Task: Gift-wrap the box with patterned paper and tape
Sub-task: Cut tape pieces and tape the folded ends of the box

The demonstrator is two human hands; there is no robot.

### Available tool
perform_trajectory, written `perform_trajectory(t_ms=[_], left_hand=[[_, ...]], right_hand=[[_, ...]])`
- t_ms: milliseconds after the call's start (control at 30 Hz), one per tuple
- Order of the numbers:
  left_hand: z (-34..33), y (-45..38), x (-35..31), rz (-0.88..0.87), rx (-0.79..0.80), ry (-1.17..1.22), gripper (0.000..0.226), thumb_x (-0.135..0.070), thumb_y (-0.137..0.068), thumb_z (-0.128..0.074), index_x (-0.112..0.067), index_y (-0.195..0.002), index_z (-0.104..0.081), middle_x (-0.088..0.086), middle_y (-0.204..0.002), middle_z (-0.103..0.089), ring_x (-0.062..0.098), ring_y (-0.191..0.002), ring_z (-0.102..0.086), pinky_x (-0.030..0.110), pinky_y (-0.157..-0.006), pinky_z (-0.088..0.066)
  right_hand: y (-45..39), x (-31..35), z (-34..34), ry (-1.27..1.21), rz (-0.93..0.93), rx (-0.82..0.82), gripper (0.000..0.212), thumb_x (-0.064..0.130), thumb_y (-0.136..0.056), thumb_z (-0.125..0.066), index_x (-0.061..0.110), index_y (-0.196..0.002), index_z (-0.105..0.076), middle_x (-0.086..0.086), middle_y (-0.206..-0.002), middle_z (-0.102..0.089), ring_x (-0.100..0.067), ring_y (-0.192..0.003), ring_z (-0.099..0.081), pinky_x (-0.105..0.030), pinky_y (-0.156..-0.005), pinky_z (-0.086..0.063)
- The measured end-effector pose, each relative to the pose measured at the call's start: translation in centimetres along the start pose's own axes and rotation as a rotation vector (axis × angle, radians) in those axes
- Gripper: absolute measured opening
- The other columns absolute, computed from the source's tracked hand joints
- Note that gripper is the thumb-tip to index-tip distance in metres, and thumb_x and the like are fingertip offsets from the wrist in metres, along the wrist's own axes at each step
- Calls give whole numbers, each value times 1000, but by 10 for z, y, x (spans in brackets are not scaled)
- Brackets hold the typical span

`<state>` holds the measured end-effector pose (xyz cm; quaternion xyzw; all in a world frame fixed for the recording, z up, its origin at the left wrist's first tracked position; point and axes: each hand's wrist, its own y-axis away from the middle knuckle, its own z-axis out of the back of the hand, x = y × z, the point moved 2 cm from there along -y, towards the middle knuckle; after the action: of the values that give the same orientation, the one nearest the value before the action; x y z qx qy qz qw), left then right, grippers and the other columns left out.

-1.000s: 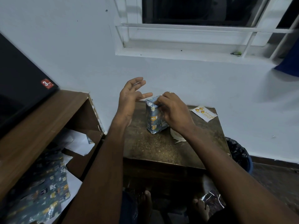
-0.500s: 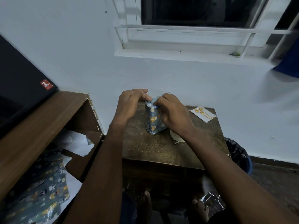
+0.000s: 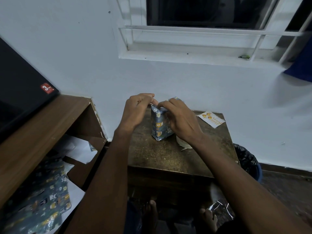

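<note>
The left hand [image 3: 137,109] sits just left of centre in the frame, its fingers curled inward with the tips pinching at the top left corner of the wrapped box [image 3: 160,124]; what lies between the fingertips is too small to make out. The right hand [image 3: 179,119] is draped over the box from the right, fingers bent and pressing down on the folded paper at its top, the palm against its right side. The box stands upright on the dark, worn table [image 3: 168,156] at the middle of the frame, covered in blue-grey paper printed with small animal faces. Just beside the box, under the right wrist, lies a pale scrap of paper [image 3: 183,145]. Near the table's far right corner rests a white card with orange shapes [image 3: 211,119]. At lower left, on a shelf [image 3: 81,173] of the wooden unit, lies a loose sheet of the same patterned paper [image 3: 43,203]. A bin with a black liner [image 3: 248,161] stands right of the table.
</note>
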<state>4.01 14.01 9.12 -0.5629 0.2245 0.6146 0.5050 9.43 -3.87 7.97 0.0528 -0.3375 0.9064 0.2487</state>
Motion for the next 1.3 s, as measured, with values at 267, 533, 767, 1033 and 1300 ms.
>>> perform_trajectory(t_ms=[267, 533, 767, 1033, 1300], left_hand=[[1, -3, 5, -34, 5, -30, 12, -21, -89, -74, -21, -94, -85, -6, -124, -75, 8, -103, -73, 31, -97, -56], [0, -3, 8, -35, -9, -87, 10, -15, -92, -77, -18, -97, -85, -5, -124, -75, 16, -94, -74, 18, -81, -54], [4, -4, 7, -27, 9, 26, 17, -17, -94, -70, -17, -86, -85, -4, -122, -76, 1, -118, -67, 22, -98, -50], [5, -3, 6, -3, -2, 116, 18, -22, -90, -69, -20, -81, -85, -4, -123, -76, 4, -120, -67, 25, -99, -50], [1, -5, 8, 24, -66, 199, 19, -22, -86, -68, -12, -78, -83, -2, -117, -79, 14, -114, -72, 36, -98, -56]], right_hand=[[1, -1, 1, -29, -21, -22, 36, 12, -87, -46, 20, -117, -64, 3, -106, -62, -22, -97, -55, -43, -64, -49], [1, 0, 0, -39, -43, -29, 33, 4, -85, -53, 20, -111, -66, 5, -103, -62, -23, -96, -56, -45, -66, -50], [0, 0, -2, -62, -43, -47, 32, 0, -87, -60, 22, -110, -65, 6, -101, -60, -20, -95, -54, -45, -67, -48], [0, -1, -3, -63, -41, -50, 32, -1, -87, -61, 21, -110, -65, 6, -102, -61, -18, -95, -53, -42, -68, -48], [0, 0, -3, -56, -43, -52, 33, -1, -86, -61, 21, -110, -66, 4, -103, -61, -20, -96, -54, -42, -66, -49]])
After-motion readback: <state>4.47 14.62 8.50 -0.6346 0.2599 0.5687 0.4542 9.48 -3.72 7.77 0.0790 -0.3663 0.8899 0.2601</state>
